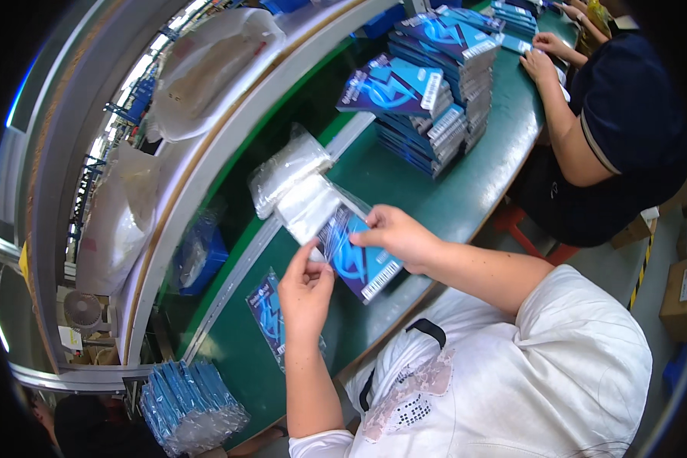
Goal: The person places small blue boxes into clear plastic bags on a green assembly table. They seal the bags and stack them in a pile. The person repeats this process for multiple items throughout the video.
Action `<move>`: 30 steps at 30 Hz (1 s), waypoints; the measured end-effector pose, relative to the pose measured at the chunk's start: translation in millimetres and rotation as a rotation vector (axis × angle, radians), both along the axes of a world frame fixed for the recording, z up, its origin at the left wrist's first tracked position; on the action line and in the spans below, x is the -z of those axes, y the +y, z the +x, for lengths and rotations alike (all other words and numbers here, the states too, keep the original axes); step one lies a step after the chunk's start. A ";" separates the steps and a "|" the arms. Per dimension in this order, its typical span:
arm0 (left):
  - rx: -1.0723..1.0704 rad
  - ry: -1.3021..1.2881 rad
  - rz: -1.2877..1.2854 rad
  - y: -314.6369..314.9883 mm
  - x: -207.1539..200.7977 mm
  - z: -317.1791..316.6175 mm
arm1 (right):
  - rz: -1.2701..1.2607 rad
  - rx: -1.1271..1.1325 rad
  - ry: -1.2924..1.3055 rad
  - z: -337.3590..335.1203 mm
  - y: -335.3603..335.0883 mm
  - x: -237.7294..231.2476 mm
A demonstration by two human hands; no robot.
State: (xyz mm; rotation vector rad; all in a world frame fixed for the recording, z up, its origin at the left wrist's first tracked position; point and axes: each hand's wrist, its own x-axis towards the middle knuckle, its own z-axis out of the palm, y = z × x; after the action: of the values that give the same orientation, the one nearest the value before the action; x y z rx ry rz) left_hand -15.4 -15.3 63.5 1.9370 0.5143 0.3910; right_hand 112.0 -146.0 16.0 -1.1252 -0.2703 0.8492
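Observation:
My right hand (395, 233) grips the upper edge of a flat blue card box (359, 263) that sits partly inside a clear plastic sleeve (313, 208). My left hand (305, 288) pinches the sleeve's lower corner beside the box. Both hands hover above the green worktable (404, 179). On the table, just below and left of my left hand, lies another blue box in a bag (267, 309).
A pile of clear empty sleeves (286, 169) lies behind my hands. Tall stacks of blue boxes (427, 99) stand further along the table. A co-worker in a dark shirt (626, 122) works at the far end. Bagged boxes (187, 404) fill a bundle at the lower left.

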 end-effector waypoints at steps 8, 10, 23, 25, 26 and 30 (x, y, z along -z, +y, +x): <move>-0.266 -0.331 -0.593 -28.8 -2.8 -3.8 | -0.157 -0.167 -0.633 -11.2 -20.9 -50.9; -0.272 -0.383 -0.634 -19.6 -9.4 -8.6 | -0.159 -0.268 -0.654 -13.9 -35.6 -68.9; 0.194 -0.191 -0.749 -92.7 -36.3 -45.3 | 0.392 0.597 -1.244 -36.4 -73.6 -78.8; 0.120 -0.199 -0.797 -93.1 -29.9 -50.6 | 0.435 0.560 -1.158 -43.6 -75.3 -77.7; 0.100 -0.216 -0.810 -96.4 -30.9 -53.5 | 0.431 0.547 -1.147 -45.1 -76.1 -76.1; 0.079 -0.242 -0.910 -116.7 -28.4 -61.4 | 0.406 0.402 -0.995 -52.6 -85.2 -69.9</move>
State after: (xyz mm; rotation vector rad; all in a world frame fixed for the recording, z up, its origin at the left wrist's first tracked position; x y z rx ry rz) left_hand -76.7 -132.0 91.9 1.0113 0.3605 0.2645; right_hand 59.4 -231.1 85.8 -1.0824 -0.9518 -0.1816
